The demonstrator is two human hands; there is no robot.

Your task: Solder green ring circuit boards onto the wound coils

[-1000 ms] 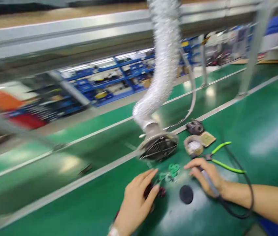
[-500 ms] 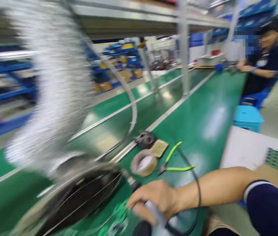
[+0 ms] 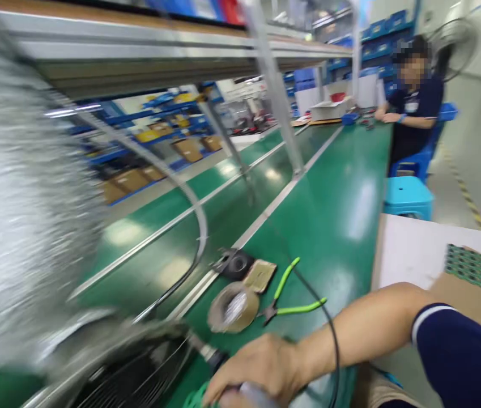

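My right hand (image 3: 261, 362) is closed around the grey handle of what looks like a soldering iron (image 3: 259, 395), low in the view. Its working end is hidden by my fingers and the lower edge. A black cord (image 3: 332, 345) runs past my forearm. Just left of my fingers lie green pieces (image 3: 195, 396), partly cut off. Beyond the hand are a roll of tape (image 3: 234, 309), green-handled cutters (image 3: 285, 300) lying spread, a small yellowish pad (image 3: 260, 276) and a dark round-holed part (image 3: 237, 263). My left hand is out of view.
A dark grilled hood (image 3: 138, 368) with a silver flexible duct (image 3: 32, 226) fills the left side. Green circuit boards (image 3: 467, 266) lie on cardboard at right. A blue stool (image 3: 409, 195) and a seated person (image 3: 418, 107) are farther along the green bench (image 3: 329, 209).
The view has swung, so the bench things appear farther left. My right hand sits slightly lower in the picture, still holding the iron, with less of its handle showing.
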